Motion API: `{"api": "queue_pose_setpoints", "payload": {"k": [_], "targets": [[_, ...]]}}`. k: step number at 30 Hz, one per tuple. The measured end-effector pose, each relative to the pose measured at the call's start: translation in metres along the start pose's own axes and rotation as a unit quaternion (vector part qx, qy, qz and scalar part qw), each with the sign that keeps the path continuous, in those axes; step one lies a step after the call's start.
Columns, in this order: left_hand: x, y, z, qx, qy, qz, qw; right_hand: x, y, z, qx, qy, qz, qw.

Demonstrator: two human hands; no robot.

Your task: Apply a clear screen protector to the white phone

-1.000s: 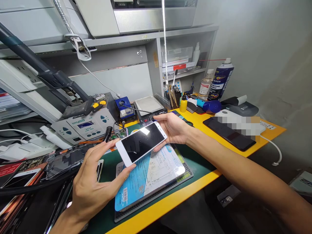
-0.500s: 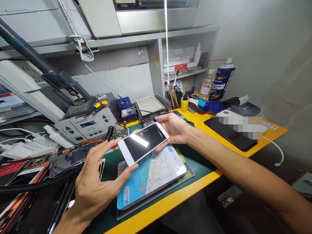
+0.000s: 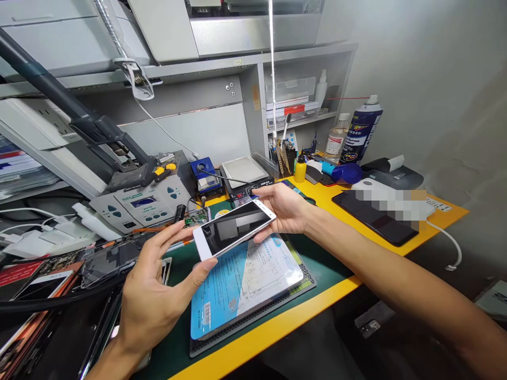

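A white smartphone (image 3: 233, 227) with a dark screen is held level above the bench, between both hands. My right hand (image 3: 287, 211) grips its far right end, fingers curled beneath and along the edges. At the near left end, my left hand (image 3: 162, 285) has its thumb and fingers on the phone's edges, the thumb at the bottom corner. Below the phone lies a blue and white printed pad (image 3: 245, 290) on a grey mesh-edged board (image 3: 253, 328). The phone's underside is hidden.
A grey soldering station (image 3: 144, 203) stands at the back left. Several phones and parts pile up at the left, near a white-fronted phone (image 3: 47, 285). On the right are a dark phone (image 3: 372, 216), a spray can (image 3: 362, 129) and a yellow bottle (image 3: 300, 169).
The phone has tilted slightly, so the bright reflection on its screen has changed to a dimmer one. My left thumb has shifted a little left along its edge.
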State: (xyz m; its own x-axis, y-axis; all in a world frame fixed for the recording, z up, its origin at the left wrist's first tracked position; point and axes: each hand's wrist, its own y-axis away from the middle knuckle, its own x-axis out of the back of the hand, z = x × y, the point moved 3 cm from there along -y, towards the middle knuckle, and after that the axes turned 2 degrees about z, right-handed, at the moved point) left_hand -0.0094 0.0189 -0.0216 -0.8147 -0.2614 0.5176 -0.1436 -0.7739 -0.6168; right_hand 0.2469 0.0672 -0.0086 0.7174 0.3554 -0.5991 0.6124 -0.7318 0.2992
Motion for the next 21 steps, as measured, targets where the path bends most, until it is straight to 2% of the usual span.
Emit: {"api": "queue_pose_setpoints", "payload": {"k": [3, 6, 9, 12, 14, 17, 19, 21], "targets": [[-0.001, -0.002, 0.0, 0.056, 0.071, -0.002, 0.996, -0.002, 0.001, 0.0, -0.001, 0.018, -0.009, 1.0], [0.0, -0.006, -0.002, 0.073, 0.091, -0.013, 0.993, -0.003, 0.002, -0.001, 0.012, 0.054, 0.008, 0.998], [0.001, -0.012, -0.008, 0.111, 0.119, -0.057, 0.985, -0.002, 0.002, -0.002, 0.022, 0.144, 0.055, 0.988], [0.005, -0.016, -0.012, 0.12, 0.129, -0.097, 0.98, -0.001, 0.004, 0.0, -0.007, 0.259, 0.097, 0.961], [0.007, -0.016, -0.012, 0.071, 0.08, -0.114, 0.988, 0.0, 0.007, 0.001, -0.021, 0.335, 0.138, 0.932], [0.007, -0.012, -0.007, -0.042, -0.043, -0.154, 0.986, 0.002, 0.011, 0.0, -0.005, 0.432, 0.212, 0.877], [0.006, -0.009, -0.002, -0.12, -0.1, -0.175, 0.972, 0.003, 0.012, 0.0, 0.002, 0.472, 0.227, 0.852], [0.006, -0.008, 0.003, -0.188, -0.135, -0.183, 0.955, 0.003, 0.013, -0.001, 0.001, 0.497, 0.22, 0.839]]}}
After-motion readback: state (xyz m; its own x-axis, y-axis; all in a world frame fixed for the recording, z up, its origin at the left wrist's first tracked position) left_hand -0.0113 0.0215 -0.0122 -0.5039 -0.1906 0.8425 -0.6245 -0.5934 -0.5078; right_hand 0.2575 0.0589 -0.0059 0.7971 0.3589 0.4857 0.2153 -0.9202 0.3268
